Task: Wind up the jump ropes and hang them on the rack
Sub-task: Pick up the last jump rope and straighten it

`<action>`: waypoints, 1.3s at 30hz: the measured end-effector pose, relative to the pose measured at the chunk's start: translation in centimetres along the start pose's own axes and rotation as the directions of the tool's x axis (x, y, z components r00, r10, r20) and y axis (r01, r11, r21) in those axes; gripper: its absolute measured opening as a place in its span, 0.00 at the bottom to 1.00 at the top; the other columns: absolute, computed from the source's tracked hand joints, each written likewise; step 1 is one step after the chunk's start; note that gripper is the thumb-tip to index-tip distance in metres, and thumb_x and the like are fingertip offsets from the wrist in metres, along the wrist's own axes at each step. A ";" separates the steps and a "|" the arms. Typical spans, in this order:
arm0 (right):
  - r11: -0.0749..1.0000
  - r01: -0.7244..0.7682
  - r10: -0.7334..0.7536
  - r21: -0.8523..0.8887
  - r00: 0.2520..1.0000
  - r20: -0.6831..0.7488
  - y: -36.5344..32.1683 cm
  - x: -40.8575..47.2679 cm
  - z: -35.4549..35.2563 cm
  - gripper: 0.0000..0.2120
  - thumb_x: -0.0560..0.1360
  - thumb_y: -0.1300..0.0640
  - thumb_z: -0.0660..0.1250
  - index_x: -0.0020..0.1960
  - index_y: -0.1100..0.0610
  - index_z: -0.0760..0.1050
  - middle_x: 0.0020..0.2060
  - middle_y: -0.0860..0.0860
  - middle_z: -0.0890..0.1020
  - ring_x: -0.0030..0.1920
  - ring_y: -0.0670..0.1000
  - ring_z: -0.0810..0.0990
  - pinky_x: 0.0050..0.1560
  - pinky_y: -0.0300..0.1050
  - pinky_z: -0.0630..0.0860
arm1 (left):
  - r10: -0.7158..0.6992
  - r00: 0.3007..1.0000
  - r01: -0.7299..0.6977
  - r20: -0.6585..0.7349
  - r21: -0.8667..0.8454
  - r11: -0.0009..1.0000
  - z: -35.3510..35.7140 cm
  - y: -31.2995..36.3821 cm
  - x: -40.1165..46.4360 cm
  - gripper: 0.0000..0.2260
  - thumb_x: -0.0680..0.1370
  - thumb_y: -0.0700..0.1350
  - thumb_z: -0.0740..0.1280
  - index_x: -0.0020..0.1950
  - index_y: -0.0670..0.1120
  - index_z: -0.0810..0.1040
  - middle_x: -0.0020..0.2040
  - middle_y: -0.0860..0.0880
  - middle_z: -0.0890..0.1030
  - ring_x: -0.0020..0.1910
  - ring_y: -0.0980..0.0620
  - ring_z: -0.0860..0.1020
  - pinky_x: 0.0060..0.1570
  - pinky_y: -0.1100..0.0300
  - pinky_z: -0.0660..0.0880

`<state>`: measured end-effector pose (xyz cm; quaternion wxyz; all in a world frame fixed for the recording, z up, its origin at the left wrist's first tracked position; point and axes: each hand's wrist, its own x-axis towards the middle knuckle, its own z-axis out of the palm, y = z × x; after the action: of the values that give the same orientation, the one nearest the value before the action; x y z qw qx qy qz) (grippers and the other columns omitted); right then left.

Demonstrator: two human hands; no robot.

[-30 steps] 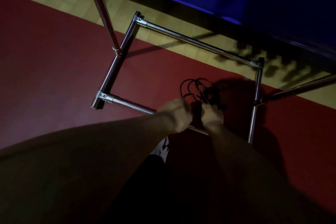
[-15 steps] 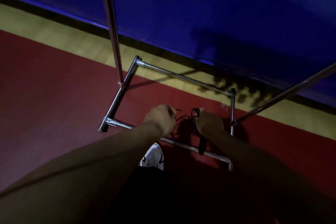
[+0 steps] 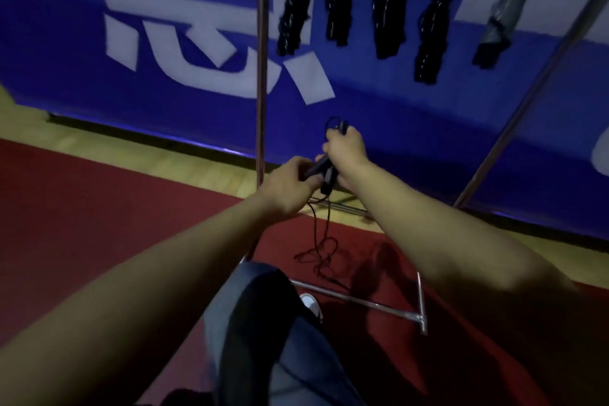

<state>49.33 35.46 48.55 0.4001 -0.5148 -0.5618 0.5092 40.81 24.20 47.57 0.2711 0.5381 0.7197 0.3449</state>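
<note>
The person has straightened up: half a second ago both hands were low over the rack's floor frame, gathering the rope where it lay; now they are raised in front of the blue banner [image 3: 428, 128], and the rope has come up with them. The right hand [image 3: 346, 150] is closed round the jump rope [image 3: 324, 234] near its upper end, a small loop poking out above the fist. The left hand [image 3: 290, 180] pinches a dark handle [image 3: 318, 166] just beside it. Below the hands the cord trails down in loose tangles to the red floor [image 3: 99, 224], inside the rack [image 3: 262, 76] base. So the rope is picked up but not yet wound. Four wound ropes [image 3: 389, 3] already hang at the top edge of the rack, with a grey bundle [image 3: 504, 10] to their right. Winding the slack is probably next.
</note>
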 end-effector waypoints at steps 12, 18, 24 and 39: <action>0.869 0.299 -0.404 0.393 0.888 0.218 -15.7 -11.6 11.1 0.03 0.78 0.54 0.64 0.49 0.46 0.71 0.36 0.49 0.77 0.38 0.49 0.78 0.46 0.52 0.82 | -0.017 0.914 -0.002 -0.404 -0.047 0.999 -17.2 4.2 -6.7 0.16 0.73 0.49 0.67 0.60 0.52 0.71 0.49 0.49 0.82 0.47 0.47 0.81 0.50 0.45 0.79; 0.840 0.296 -0.466 0.454 0.822 0.327 -19.4 -16.2 15.5 0.04 0.79 0.53 0.65 0.53 0.51 0.73 0.47 0.52 0.82 0.50 0.50 0.82 0.54 0.51 0.81 | 0.051 0.632 0.252 -0.773 0.268 0.930 -21.0 4.0 -9.6 0.21 0.78 0.54 0.62 0.70 0.57 0.62 0.50 0.50 0.80 0.45 0.44 0.78 0.43 0.51 0.70; 0.869 0.322 -0.481 0.376 0.727 0.490 -15.4 -16.1 16.9 0.08 0.76 0.48 0.67 0.50 0.51 0.78 0.44 0.48 0.83 0.48 0.47 0.82 0.54 0.51 0.80 | 0.051 0.638 0.322 -0.768 0.327 0.888 -20.0 -0.7 -12.1 0.21 0.82 0.57 0.56 0.75 0.63 0.57 0.53 0.47 0.83 0.48 0.40 0.80 0.39 0.55 0.66; 0.943 0.285 -0.305 0.170 0.543 0.783 1.3 -10.6 20.8 0.16 0.84 0.53 0.56 0.69 0.42 0.70 0.65 0.42 0.75 0.64 0.37 0.72 0.61 0.32 0.69 | -0.397 0.906 0.192 -0.148 -0.692 0.696 -15.8 -13.3 -10.8 0.15 0.78 0.33 0.61 0.62 0.47 0.73 0.49 0.41 0.81 0.41 0.39 0.81 0.41 0.52 0.79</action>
<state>30.91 21.66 44.71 0.1909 -0.1254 -0.7534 0.6166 23.93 8.12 47.04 0.3891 0.2268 0.6586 0.6028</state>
